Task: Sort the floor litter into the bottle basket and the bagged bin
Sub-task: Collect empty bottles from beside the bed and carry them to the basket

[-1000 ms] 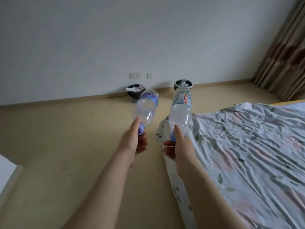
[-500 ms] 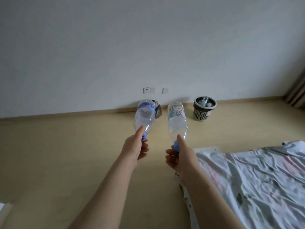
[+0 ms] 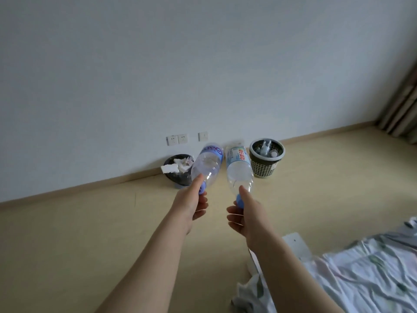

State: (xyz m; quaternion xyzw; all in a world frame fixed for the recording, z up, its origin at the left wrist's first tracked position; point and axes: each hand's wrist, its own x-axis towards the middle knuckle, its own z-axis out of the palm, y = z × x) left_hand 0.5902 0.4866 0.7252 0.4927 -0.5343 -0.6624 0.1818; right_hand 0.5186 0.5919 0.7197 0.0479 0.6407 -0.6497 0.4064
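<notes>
My left hand (image 3: 191,204) grips the blue-capped neck of an empty clear bottle with a blue label (image 3: 207,164), base pointing away. My right hand (image 3: 246,215) holds a second clear bottle with a white and red label (image 3: 239,168) by its blue cap the same way. Both bottles are raised in front of me. Against the far wall stands the perforated bottle basket (image 3: 267,159) with bottles inside. Left of it, partly behind the left bottle, sits the black bagged bin (image 3: 178,171) holding white crumpled paper.
A bed with a floral sheet (image 3: 361,272) fills the lower right, its corner near my right forearm. Curtains (image 3: 404,105) hang at the far right. Wall sockets (image 3: 177,139) sit above the bin. Bare wooden floor (image 3: 90,233) stretches to the left.
The view has advanced toward the wall: basket and bin look larger and nearer, and the bed has slid toward the lower right. Both hands still hold their bottles out front.
</notes>
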